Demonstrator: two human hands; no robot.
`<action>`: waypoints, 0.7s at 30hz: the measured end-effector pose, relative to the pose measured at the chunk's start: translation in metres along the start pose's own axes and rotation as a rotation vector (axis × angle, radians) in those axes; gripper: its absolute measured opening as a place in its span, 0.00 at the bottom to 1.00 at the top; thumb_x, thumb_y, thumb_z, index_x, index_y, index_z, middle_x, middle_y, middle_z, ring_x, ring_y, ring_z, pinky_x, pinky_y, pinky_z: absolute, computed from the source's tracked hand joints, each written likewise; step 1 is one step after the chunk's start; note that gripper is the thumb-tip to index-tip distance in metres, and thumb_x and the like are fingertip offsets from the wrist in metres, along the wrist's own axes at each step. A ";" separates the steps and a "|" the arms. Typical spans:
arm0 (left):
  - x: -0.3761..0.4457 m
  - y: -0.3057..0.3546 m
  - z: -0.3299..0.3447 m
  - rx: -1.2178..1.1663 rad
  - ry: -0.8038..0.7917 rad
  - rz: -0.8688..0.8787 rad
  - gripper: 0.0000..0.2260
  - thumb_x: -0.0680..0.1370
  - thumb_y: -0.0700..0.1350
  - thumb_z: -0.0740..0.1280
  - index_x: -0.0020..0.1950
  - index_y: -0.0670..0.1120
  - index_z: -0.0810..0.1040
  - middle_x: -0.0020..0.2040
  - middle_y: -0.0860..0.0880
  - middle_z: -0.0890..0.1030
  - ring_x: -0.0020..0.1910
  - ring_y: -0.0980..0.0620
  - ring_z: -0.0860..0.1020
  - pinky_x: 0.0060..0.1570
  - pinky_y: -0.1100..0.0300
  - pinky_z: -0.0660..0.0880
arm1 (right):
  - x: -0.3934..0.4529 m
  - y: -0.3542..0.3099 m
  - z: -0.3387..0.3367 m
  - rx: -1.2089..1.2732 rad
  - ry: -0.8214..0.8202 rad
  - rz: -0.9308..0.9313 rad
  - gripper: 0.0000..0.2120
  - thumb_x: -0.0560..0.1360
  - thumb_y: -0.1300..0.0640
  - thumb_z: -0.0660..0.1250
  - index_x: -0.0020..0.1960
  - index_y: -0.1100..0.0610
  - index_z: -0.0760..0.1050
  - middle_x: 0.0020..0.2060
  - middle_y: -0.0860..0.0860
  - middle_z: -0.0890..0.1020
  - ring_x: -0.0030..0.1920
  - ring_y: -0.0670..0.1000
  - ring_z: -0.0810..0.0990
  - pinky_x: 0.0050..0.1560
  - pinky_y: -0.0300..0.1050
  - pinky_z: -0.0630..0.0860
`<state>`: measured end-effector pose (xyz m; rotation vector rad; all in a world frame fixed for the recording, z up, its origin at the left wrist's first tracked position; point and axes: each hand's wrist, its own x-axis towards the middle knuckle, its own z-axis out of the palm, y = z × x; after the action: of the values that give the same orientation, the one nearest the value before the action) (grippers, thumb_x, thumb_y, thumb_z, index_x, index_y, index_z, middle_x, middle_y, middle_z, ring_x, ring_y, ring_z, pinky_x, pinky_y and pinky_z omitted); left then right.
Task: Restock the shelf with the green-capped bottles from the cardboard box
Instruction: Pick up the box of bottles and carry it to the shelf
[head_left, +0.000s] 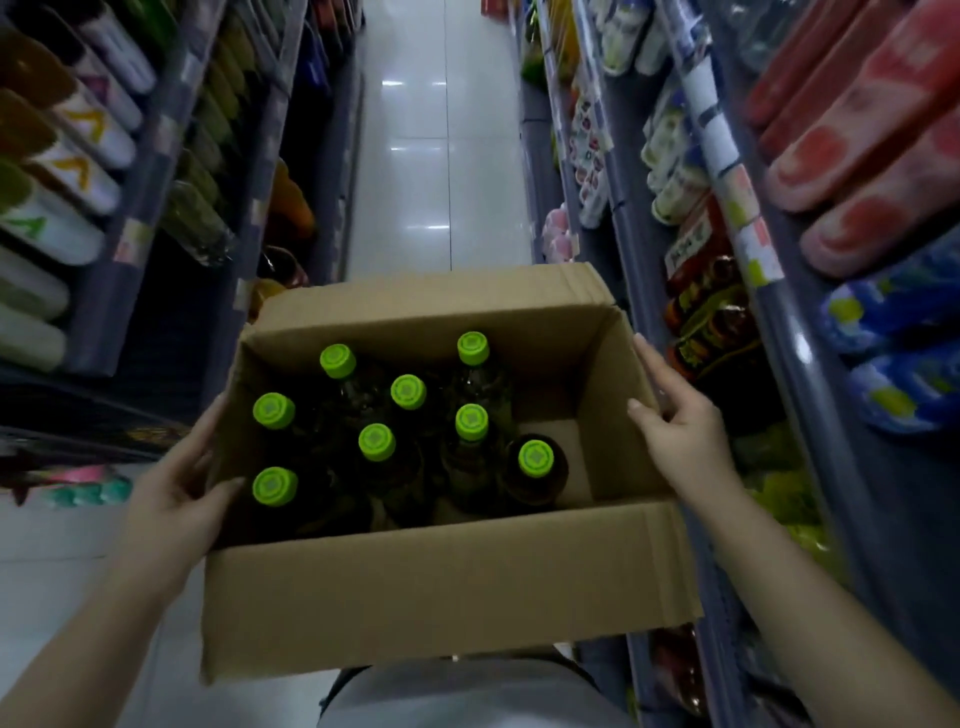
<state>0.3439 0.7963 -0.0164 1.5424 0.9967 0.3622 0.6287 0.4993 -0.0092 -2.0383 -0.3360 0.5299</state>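
Note:
An open cardboard box (447, 587) is held up in front of me in a shop aisle. Several dark bottles with bright green caps (376, 441) stand upright inside it, crowded to the left and middle; the right part of the box floor is bare. My left hand (176, 499) grips the box's left wall, thumb over the rim. On the opposite wall my right hand (675, 421) holds on, with fingers curled over the top edge.
Shelves (156, 171) line the left side with white cans and green bottles. The right shelves (748, 244) carry red and blue packs, white cups and dark packets. A glossy white tiled floor (441, 156) runs down the aisle ahead.

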 end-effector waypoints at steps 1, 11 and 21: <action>0.014 0.003 0.000 0.004 -0.008 -0.006 0.35 0.74 0.24 0.61 0.70 0.59 0.69 0.63 0.47 0.78 0.60 0.58 0.78 0.54 0.62 0.77 | 0.015 -0.003 0.002 -0.007 -0.001 0.003 0.32 0.77 0.66 0.62 0.69 0.33 0.64 0.59 0.44 0.80 0.50 0.45 0.82 0.56 0.55 0.79; 0.177 0.002 0.012 0.053 -0.056 -0.067 0.35 0.74 0.26 0.63 0.69 0.63 0.69 0.59 0.53 0.80 0.55 0.57 0.80 0.51 0.67 0.77 | 0.149 -0.012 0.055 -0.009 0.011 0.103 0.31 0.78 0.64 0.62 0.67 0.29 0.63 0.52 0.54 0.82 0.51 0.69 0.79 0.47 0.69 0.77; 0.354 -0.038 0.061 0.073 -0.070 -0.167 0.34 0.76 0.28 0.61 0.70 0.63 0.66 0.65 0.49 0.77 0.63 0.51 0.76 0.56 0.59 0.76 | 0.323 0.034 0.128 -0.101 -0.064 0.080 0.30 0.77 0.68 0.61 0.75 0.48 0.60 0.54 0.29 0.72 0.50 0.25 0.74 0.53 0.25 0.71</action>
<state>0.5798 1.0204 -0.1736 1.5147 1.0851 0.1553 0.8457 0.7205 -0.1692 -2.1432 -0.3257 0.6398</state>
